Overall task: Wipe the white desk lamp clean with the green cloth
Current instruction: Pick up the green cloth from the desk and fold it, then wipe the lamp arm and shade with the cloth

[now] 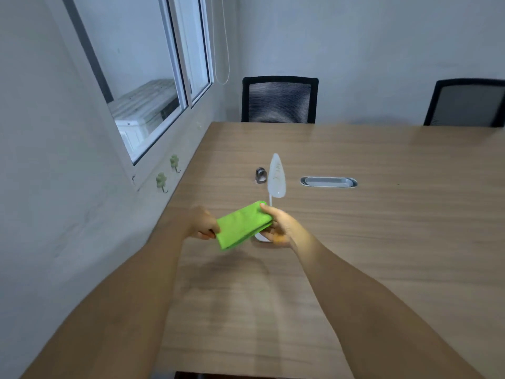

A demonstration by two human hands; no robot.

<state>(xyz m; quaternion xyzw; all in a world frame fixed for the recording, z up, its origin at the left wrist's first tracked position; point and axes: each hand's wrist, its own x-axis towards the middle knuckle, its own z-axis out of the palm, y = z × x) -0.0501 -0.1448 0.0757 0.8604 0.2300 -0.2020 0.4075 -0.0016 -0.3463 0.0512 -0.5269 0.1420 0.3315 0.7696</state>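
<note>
room: plain white walls, a window on the left, a long wooden table (pixel 355 242) filling the foreground
left hand (pixel 203 224): pinched shut on the near-left edge of the green cloth (pixel 244 225)
right hand (pixel 281 227): fingers closed on the cloth's right edge, thumb on top
cloth: folded into a thick pad, held between both hands just above the table
white desk lamp (pixel 276 176): upright right behind the cloth, leaf-shaped head above it, base mostly hidden behind cloth and right hand
progress: cloth is in hand but not touching the lamp; judged as the start, with all wiping of head, stem and base left
farther: small metal object (pixel 260 175) beside the lamp, cable tray (pixel 328 182) to its right, two black chairs (pixel 279 99) at the far edge
</note>
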